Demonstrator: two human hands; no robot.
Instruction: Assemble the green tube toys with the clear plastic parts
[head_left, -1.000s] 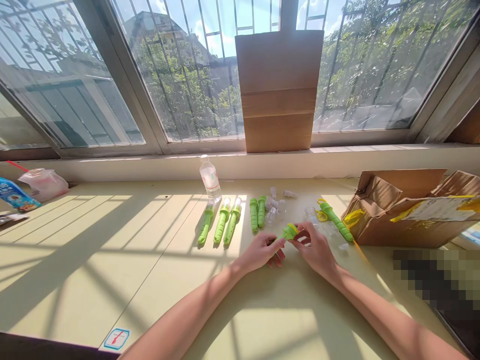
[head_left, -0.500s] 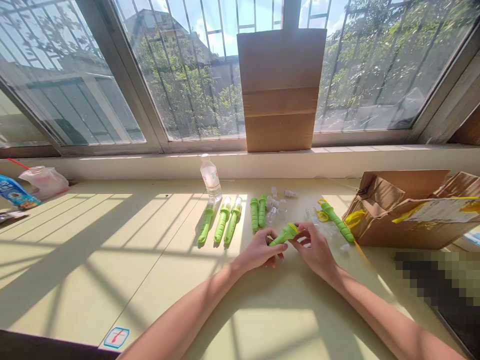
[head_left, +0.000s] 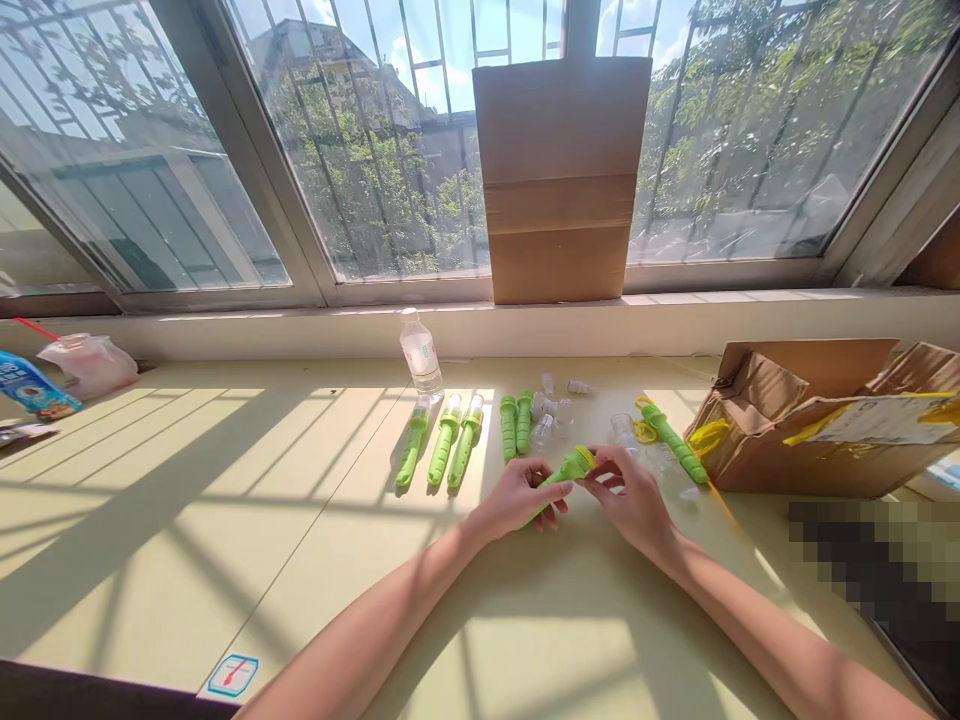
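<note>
My left hand (head_left: 525, 495) is closed around a green plastic handle (head_left: 570, 468), which slants up to the right. A yellow ring (head_left: 585, 457) sits at its wide end, and the fingertips of my right hand (head_left: 626, 495) pinch there. What lies under those fingertips is hidden. Just beyond my left hand are two green handles (head_left: 508, 425) without clear tops. Left of them lie three green handles (head_left: 448, 440) with clear caps. Another green handle (head_left: 679, 447) with yellow loops rests right of my right hand. Small clear plastic caps (head_left: 543, 430) are scattered behind my hands.
A water bottle (head_left: 421, 355) stands near the window ledge. To the right is an open cardboard box (head_left: 810, 455) with yellow strips at its edge. A blue packet (head_left: 34, 385) and a crumpled pinkish bag (head_left: 90, 362) are at far left. Cardboard (head_left: 562, 190) leans against the window.
My left hand has shifted its grip slightly and the green handle's narrow end now reaches lower through it. My right hand stays at the yellow ring.
</note>
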